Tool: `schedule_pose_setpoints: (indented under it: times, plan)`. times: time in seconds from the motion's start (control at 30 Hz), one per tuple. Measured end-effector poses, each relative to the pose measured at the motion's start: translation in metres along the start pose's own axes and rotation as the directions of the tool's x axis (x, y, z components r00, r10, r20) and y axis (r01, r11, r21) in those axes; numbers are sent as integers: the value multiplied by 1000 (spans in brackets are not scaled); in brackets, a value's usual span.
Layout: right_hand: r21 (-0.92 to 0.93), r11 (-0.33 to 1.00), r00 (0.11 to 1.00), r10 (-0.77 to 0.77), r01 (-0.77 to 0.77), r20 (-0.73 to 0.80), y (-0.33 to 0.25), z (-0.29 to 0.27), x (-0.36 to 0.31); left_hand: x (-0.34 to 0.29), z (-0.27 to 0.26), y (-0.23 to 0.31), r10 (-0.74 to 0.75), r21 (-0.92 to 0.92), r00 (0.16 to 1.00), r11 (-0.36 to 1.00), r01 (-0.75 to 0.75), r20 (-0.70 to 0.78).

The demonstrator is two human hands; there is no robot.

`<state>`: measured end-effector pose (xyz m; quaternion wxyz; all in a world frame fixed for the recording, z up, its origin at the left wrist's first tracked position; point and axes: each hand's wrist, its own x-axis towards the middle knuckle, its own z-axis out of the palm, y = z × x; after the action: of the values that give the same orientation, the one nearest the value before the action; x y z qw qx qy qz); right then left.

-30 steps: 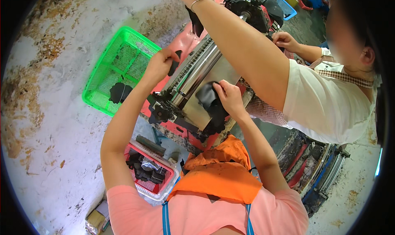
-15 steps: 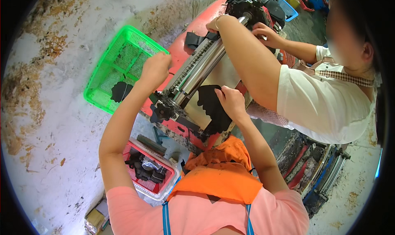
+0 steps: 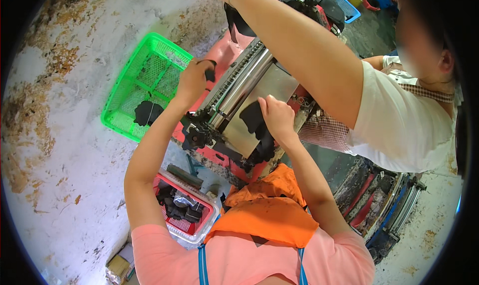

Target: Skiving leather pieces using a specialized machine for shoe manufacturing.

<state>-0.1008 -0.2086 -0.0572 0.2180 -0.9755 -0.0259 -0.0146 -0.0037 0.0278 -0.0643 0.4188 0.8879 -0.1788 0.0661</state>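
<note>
On the far side of a machine with bright metal rollers (image 3: 244,80), my left hand (image 3: 192,83) is closed on a small black piece (image 3: 210,73); its fingers are partly turned away. My right hand (image 3: 278,118) pinches the edge of a dark black flat piece (image 3: 252,118) with a wavy outline. That piece lies over the metal plate (image 3: 279,83) on the near side of the rollers, and more black material (image 3: 262,152) hangs below it. A green mesh basket (image 3: 115,93) stands left of my left hand, with a tied black bundle (image 3: 148,113) inside.
A co-worker's bare arm (image 3: 309,45) reaches across the machine's far end, beside a dark pile (image 3: 319,8). A red-lined basket (image 3: 212,217) of black pieces sits low left. Another roller machine (image 3: 379,210) stands at the right. A stained wall (image 3: 55,110) borders the left.
A black piece now shows in my left hand. My right hand has shifted slightly up, and its flat piece looks more folded. The co-worker's arm has swung up and left, lifting black material.
</note>
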Motion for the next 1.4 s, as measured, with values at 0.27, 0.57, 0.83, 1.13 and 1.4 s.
schedule_pose_setpoints:
  times: [0.27, 0.57, 0.83, 1.13, 1.4]
  plan:
    - [-79, 986, 985, 139, -147, -98, -18, 8, 26, 4, 21, 14, -432, -85, 667, 800, 594, 607]
    - [79, 987, 898, 158, -138, -411, -11, 21, 41, 11, 18, 23, -262, 22, 921, 963, 267, 287]
    - [143, 987, 837, 141, -75, -529, -9, 23, 44, 10, 29, 24, -441, -117, 732, 812, 572, 519]
    - [345, 908, 883, 351, -238, -313, -9, 8, 28, -3, -16, -11, -80, 97, 978, 990, 100, -191]
    - [146, 894, 889, -378, 423, -257, 21, -5, -31, -230, 18, -62, -281, 618, 952, 773, 147, 125]
